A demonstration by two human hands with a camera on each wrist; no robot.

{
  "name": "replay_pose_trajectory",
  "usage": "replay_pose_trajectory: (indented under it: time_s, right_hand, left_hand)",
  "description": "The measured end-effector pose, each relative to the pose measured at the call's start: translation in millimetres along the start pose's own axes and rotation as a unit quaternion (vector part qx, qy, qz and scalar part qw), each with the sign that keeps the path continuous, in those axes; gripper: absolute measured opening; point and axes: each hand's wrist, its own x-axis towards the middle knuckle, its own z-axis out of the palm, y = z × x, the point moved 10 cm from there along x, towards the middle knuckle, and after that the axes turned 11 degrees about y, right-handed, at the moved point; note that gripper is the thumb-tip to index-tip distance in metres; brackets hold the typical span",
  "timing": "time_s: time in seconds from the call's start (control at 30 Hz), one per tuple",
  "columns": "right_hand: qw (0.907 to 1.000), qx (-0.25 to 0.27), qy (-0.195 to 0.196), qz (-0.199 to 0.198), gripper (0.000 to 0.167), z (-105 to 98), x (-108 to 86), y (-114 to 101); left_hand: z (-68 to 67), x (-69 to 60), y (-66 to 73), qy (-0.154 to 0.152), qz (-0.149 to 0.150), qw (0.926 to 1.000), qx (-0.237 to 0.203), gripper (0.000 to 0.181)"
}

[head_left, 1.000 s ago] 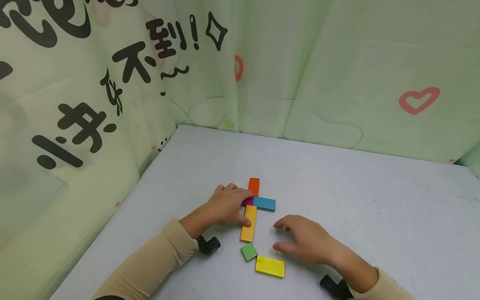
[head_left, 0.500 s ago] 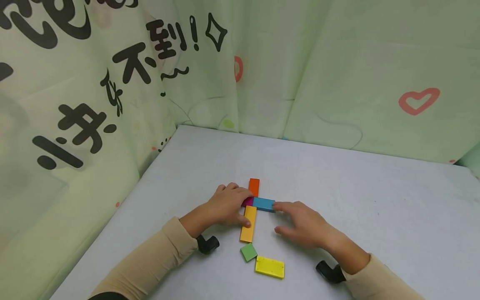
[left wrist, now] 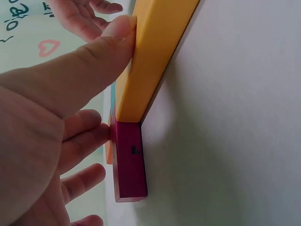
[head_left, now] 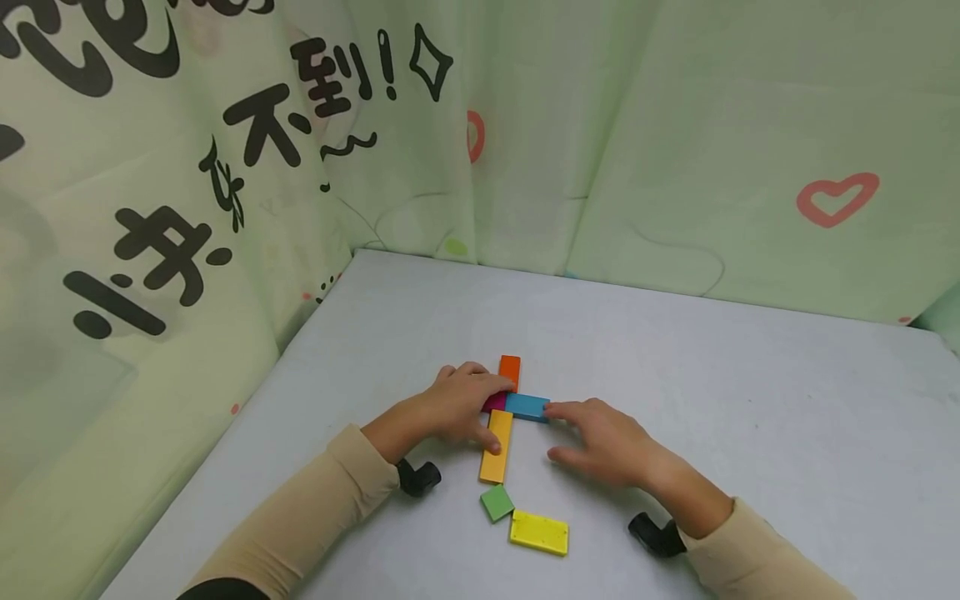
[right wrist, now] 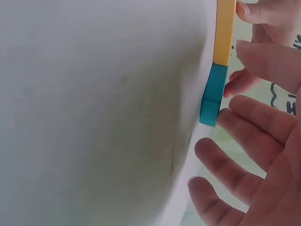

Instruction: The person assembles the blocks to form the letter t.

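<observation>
My left hand rests over the laid-out blocks, fingers fairly straight. Its thumb touches the long amber block, and its fingertips lie at the magenta block and the lower end of the orange block. Most of the magenta block is hidden under this hand in the head view. To the right, my right hand has its index fingertip at the outer end of the blue block; its thumb stands apart, over the table. In the right wrist view the fingers of this hand are spread, with nothing gripped.
Below the amber block lies a small green square block, turned at an angle. Its corner meets a yellow block nearer the front. All lie flat on the white table, with a printed curtain behind and at the left.
My right hand has moved up and slightly left, from beside the amber block to the blue block's end. The left fingertips have shifted slightly right, towards the orange block.
</observation>
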Motion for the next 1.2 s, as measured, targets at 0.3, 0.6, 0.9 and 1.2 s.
replay_pose_trajectory:
  time_s: [0.3,0.6,0.9,1.2]
  right_hand:
    - [0.9999,-0.007,-0.009,0.002,0.049,1.9,1.3,0.0]
    - [0.9999,-0.008,-0.011,0.003,0.049,0.9,1.7,-0.9]
    - [0.9994,-0.021,-0.018,0.020,0.046,1.5,3.8,-3.2]
    - [0.9985,-0.044,-0.024,0.022,0.045,1.1,5.8,-6.7]
  left_hand:
    - [0.2,0.9,0.2,0.003,0.004,1.0000,0.003,0.084]
    - [0.3,1.9,0.8,-0.004,0.008,0.9999,-0.013,0.093]
    - [7.5,5.3,-3.5,-0.031,-0.002,0.9995,-0.010,0.090]
    - [7.1,4.9,-3.6,-0.026,-0.001,0.9996,-0.014,0.089]
